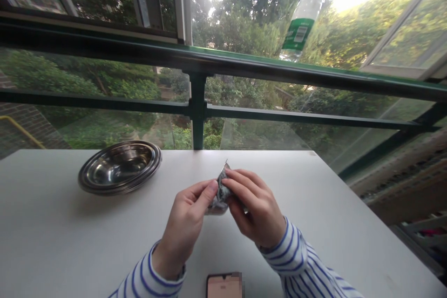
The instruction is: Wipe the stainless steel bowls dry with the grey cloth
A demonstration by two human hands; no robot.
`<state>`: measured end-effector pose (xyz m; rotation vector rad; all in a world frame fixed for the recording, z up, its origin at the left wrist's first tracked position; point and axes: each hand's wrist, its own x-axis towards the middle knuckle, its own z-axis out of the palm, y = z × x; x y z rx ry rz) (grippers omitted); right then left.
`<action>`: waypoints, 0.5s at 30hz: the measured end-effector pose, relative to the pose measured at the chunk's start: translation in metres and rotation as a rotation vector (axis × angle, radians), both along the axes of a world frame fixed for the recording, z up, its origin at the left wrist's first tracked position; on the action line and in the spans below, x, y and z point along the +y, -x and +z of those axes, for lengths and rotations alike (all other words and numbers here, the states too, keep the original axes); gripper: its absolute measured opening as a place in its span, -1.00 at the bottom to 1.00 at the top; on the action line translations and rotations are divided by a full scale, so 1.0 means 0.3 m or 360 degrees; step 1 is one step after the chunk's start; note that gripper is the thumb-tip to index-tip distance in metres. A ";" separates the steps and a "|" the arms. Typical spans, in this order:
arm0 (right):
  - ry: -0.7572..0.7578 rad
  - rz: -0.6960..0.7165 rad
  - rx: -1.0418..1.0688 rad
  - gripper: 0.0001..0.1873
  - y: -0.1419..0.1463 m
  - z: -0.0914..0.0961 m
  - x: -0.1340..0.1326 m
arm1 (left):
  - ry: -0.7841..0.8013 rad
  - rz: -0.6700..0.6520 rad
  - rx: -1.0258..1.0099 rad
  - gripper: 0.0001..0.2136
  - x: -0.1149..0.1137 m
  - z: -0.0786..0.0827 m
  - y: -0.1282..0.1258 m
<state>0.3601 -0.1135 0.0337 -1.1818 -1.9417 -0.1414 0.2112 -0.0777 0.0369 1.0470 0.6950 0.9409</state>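
The left hand and the right hand meet over the middle of the table, both gripping one small, silvery-grey crumpled packet. The left thumb presses on the packet's left side, its fingers curled in behind with hardly any gap. The right fingers bend over the right side, bunched close together; the right thumb is mostly hidden.

The packet sits directly between the hands, so neither is nearer: both touch it. Its long axis seems to slant from the near left to the far right, with a thin, pointed end rising past the right fingertips. The near end shows below the left thumb; whether it touches the table I cannot tell. No writing on the packet can be read.

Striped sleeves cover both wrists. Nearer, at the bottom edge, lies a phone, its screen text too small to read and its right side pixelated. Far left of the hands is a stack of metal bowls, without visible marking. Beyond the table runs a dark railing; at its top, far right, stands a clear bottle with a green label carrying a pale, barcode-like panel. Its brand is illegible.
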 end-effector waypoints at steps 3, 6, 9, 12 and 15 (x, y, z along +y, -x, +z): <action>0.0055 -0.0102 0.0248 -0.69 -0.011 0.002 0.011 | 0.0027 -0.0054 0.0028 -0.77 -0.006 0.006 -0.001; 0.0064 -0.0103 0.0270 -0.68 -0.009 0.011 0.004 | 0.0045 -0.0066 0.0013 -0.76 -0.011 0.008 -0.001; -0.0027 0.0002 0.0035 -0.62 0.010 0.018 -0.015 | 0.0022 0.0019 -0.0041 -0.77 -0.005 0.006 0.001; -0.0089 0.0022 -0.0032 -0.61 0.015 0.012 -0.013 | -0.0007 0.0049 -0.0047 -0.77 0.000 0.007 0.004; 0.0003 -0.0124 0.0239 -0.66 -0.002 0.001 0.008 | -0.0003 -0.0029 0.0007 -0.76 -0.005 0.012 0.003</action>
